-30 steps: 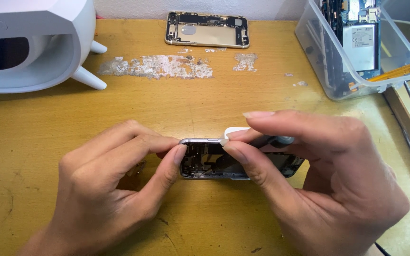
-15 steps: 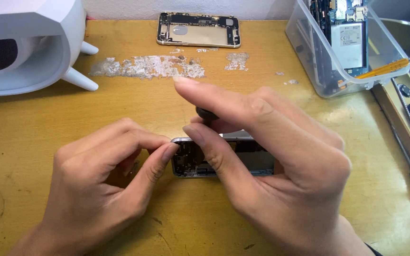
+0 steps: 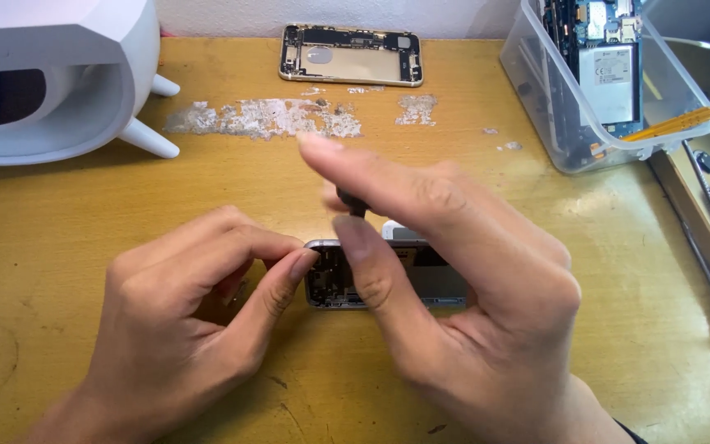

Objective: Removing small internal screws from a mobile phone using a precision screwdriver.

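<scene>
The left hand (image 3: 195, 312) pinched the left end of the opened phone (image 3: 388, 279), which lay flat on the surface (image 3: 84, 222) near its front edge, about midway along. The right hand (image 3: 454, 279) gripped a thin dark tool (image 3: 353, 201) between thumb and fingers, tip down over the phone's insides. Done well, the step wanted a firm left-hand hold and light, upright pressure, lest the tip slip.

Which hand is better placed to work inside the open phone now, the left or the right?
Probably the right hand: it pinches a small dark tool directly above the phone. The left hand has its fingertips on the phone's left end, steadying it, and holds no tool.
</scene>
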